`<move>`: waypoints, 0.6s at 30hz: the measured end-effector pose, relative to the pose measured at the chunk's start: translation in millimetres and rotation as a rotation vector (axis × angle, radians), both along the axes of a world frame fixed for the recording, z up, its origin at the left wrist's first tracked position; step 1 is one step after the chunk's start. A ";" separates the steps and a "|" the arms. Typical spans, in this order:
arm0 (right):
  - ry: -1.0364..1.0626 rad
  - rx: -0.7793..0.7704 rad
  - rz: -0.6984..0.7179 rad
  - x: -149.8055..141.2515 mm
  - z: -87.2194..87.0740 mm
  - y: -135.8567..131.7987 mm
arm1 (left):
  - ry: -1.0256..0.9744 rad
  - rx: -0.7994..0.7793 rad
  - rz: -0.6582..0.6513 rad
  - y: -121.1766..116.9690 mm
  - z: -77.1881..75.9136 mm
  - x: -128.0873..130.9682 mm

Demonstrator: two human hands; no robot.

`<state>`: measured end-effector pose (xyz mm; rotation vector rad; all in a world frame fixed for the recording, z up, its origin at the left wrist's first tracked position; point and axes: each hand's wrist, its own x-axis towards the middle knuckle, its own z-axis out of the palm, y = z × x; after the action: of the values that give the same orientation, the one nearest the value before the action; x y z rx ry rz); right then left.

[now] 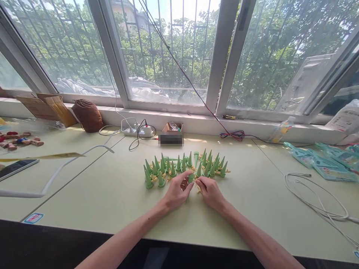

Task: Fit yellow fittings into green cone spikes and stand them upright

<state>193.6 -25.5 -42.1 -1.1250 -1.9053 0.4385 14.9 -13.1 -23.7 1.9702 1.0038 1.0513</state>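
Note:
My left hand (177,191) is closed around a green plastic cone (190,178), its wide end up and its narrow part pointing down toward the table. Close beside it, my right hand (209,191) pinches a small pale-yellow plastic piece against the cone's wide end; the fingers hide most of that piece. Under the right fingertips lies another small yellow piece (199,190). Just beyond both hands, several green cones (161,181) stand tip up in a cluster, with small yellow pieces (228,171) among them. One cone (196,158) stands wide end up.
Behind the cones is a small cardboard box (173,127) near a power strip (134,130). At left lie a phone (17,169), a white strap (60,177) and doll-like figures (21,140). A white cable (316,209), teal packages (327,164) and a bottle (282,130) occupy the right.

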 end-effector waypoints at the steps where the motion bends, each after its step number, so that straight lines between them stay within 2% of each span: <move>1: -0.001 -0.003 -0.002 -0.2 -0.4 0.0 | -0.002 -0.001 -0.004 -0.1 0.3 0.1; 10: 0.087 -0.053 0.032 -2.1 0.2 -1.2 | -0.004 0.002 -0.034 0.4 -1.6 0.5; 14: 0.108 -0.048 -0.004 -2.6 4.1 -2.1 | -0.018 -0.002 0.000 -1.5 2.2 2.1; 18: 0.154 -0.064 0.005 -1.7 7.8 -4.4 | -0.080 -0.076 0.046 -2.5 7.0 3.1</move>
<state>191.9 -29.9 -34.3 -1.0958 -1.7715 0.5762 18.0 -15.6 -16.7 1.8378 1.0346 1.0924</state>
